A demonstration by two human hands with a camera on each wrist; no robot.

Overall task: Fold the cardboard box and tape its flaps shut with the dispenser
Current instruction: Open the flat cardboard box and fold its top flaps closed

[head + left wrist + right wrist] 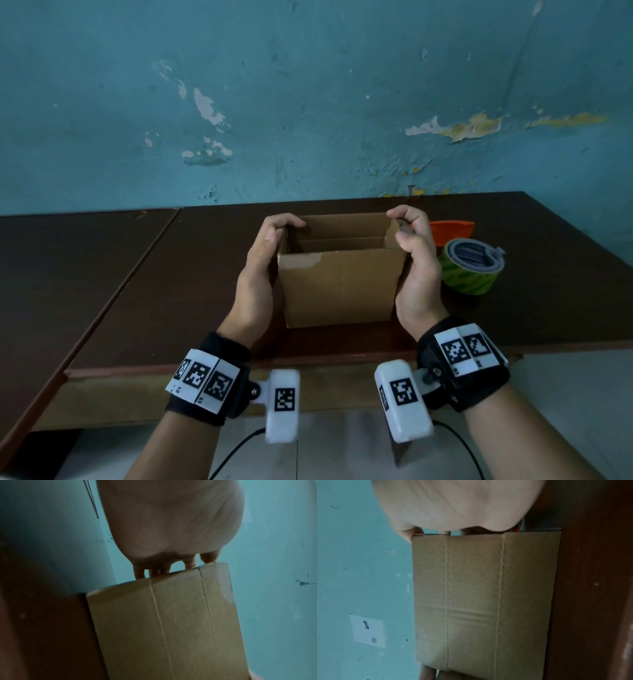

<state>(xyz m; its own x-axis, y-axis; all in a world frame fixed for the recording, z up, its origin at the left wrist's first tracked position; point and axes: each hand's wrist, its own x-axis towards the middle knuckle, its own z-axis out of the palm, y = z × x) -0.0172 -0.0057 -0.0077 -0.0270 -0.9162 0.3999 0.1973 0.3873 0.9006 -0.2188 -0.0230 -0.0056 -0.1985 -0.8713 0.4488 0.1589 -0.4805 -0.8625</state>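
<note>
A brown cardboard box (339, 287) stands upright on the dark table (171, 291), its top open and its flaps not folded over. My left hand (270, 243) lies against the box's left wall, fingers curled over the far-left top rim. My right hand (414, 236) cups the right wall, with fingers hooked over the far-right top corner and the thumb at the near rim. In the left wrist view, fingertips (154, 572) grip the box (171, 628) at its edge. The right wrist view shows the box (481, 595) side below the palm (453, 504). The tape dispenser's green roll (469, 270) lies right of the box.
An orange part (452, 231) shows behind the tape roll. A peeling blue wall (308, 102) rises behind the table. The table's front edge (239, 368) runs just under my wrists. A white paper (367, 630) is stuck on the wall.
</note>
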